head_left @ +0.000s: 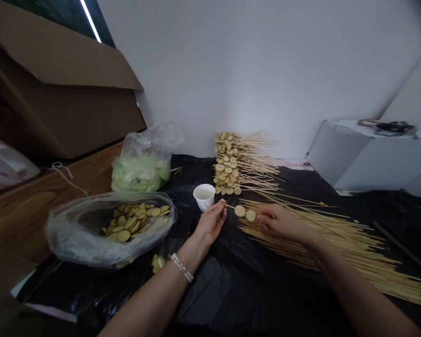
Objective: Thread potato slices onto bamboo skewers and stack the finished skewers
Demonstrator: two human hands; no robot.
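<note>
My right hand (pixel 279 221) is closed round a thin wooden skewer, with two round potato slices (pixel 244 213) threaded on it in front of the fingers. At the skewer's tip, my left hand (pixel 212 222) pinches another potato slice (pixel 223 201), partly hidden by the fingers. Just behind the left hand stands a white paper cup (pixel 203 193). Loose bare skewers (pixel 330 243) lie in a wide pile under and beyond my right hand. Farther back, filled potato skewers (pixel 226 169) are stacked with their sticks pointing right.
An open clear plastic bag (pixel 66 245) with potato slices stands at left, and a few slices (pixel 159 263) lie beside my left forearm. Behind it sits a bag of pale green vegetable (pixel 140 171). Black plastic sheeting (pixel 231 290) covers the surface. A white box (pixel 368 154) stands at right, a cardboard box (pixel 66 98) at left.
</note>
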